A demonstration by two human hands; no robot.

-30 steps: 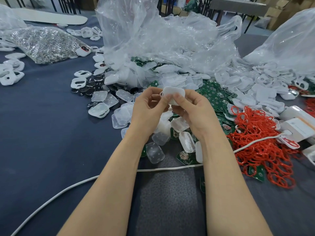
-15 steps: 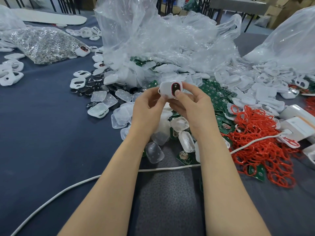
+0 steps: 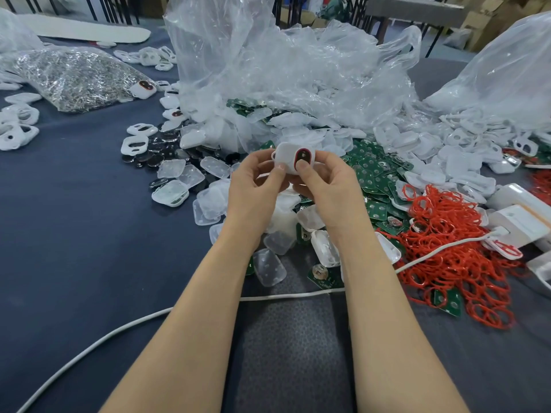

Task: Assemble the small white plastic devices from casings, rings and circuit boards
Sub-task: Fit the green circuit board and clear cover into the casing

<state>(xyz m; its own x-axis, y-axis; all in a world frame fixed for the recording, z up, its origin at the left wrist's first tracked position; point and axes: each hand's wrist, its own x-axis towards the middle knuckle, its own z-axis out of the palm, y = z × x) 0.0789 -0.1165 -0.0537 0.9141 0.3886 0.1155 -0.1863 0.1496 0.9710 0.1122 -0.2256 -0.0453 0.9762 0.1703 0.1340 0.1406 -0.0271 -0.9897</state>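
Both my hands hold one small white device point(image 3: 290, 158) above the table's middle. Its front faces me and shows a red-ringed oval window. My left hand point(image 3: 253, 192) pinches its left side, thumb on the front. My right hand point(image 3: 326, 189) grips its right side, thumb pressed on the oval window. Below and around my hands lie white and clear casings point(image 3: 214, 201), green circuit boards point(image 3: 375, 180) and a heap of red rings point(image 3: 447, 234).
A big crumpled clear plastic bag point(image 3: 283, 73) rises behind the parts. A bag of small metal pieces point(image 3: 74, 76) lies at the back left, with a finished device point(image 3: 143, 89) beside it. A white cable point(image 3: 283, 296) crosses the dark cloth near me. White boxes point(image 3: 518, 219) sit right.
The device has been turned over in my hands: a second ago its plain white back faced me, now the front with the red-ringed window does. My right thumb has moved onto the window.
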